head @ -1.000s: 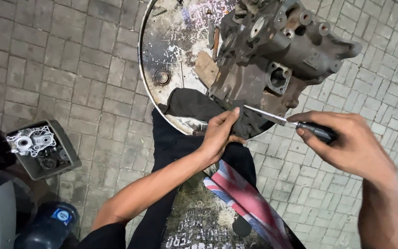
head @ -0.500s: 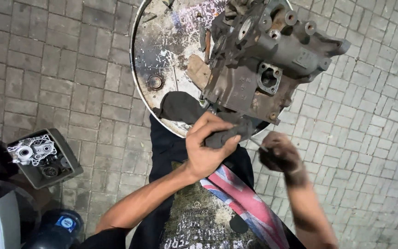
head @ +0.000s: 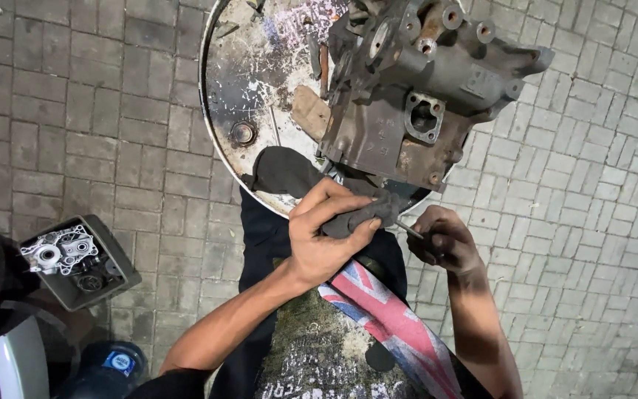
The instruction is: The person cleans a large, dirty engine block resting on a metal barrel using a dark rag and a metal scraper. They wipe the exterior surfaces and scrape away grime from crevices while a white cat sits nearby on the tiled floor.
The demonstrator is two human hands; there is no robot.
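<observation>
Left hand pinching dark rag, right hand gripping screwdriver

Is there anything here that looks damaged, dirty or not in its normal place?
Yes. A heavy, grimy engine casing sits on a round drum top whose paint is badly scratched and stained, and the casing hangs past its rim. The left hand grips a dark rag; the right hand, blackened, holds a thin tool.

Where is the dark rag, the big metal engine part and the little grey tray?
dark rag [head: 359, 216], head view, on the bunched end by the fingers.
engine part [head: 378, 133], head view, on its flat grimy side.
grey tray [head: 119, 267], head view, on its right rim.
</observation>
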